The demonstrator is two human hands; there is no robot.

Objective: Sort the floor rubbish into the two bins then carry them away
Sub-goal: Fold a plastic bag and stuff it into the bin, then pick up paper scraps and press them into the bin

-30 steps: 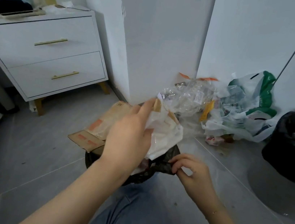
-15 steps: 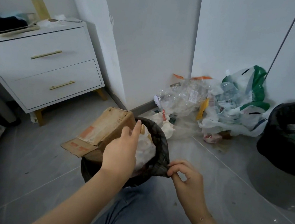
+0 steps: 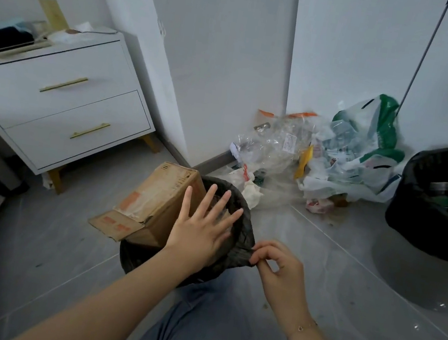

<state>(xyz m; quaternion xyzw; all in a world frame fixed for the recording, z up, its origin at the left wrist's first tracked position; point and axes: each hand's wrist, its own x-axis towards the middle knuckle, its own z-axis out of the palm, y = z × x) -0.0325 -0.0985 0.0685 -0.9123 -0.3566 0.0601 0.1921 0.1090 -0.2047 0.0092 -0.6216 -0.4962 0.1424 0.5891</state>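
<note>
Grey tiled floor (image 3: pixel 319 258); small black-lined bin (image 3: pixel 240 229) at centre; larger black-lined bin (image 3: pixel 442 206) at right edge; heap of clear and green-white plastic bags (image 3: pixel 334 156) at the wall corner; white two-drawer cabinet (image 3: pixel 62 106) at left.

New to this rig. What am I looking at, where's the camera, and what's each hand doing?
There is no robot: a person works with bare hands, and the single camera sits on their head, looking forward and down. The left hand is spread open above the near bin, which is lined with a black bag and has a cardboard box sticking out of it. The right hand pinches the bag's edge; that is the only grip. On the grey floor, by the wall, lies a pile of clear and green-white plastic bags. A second black-lined bin stands at the right, a white drawer unit at the left.
</note>
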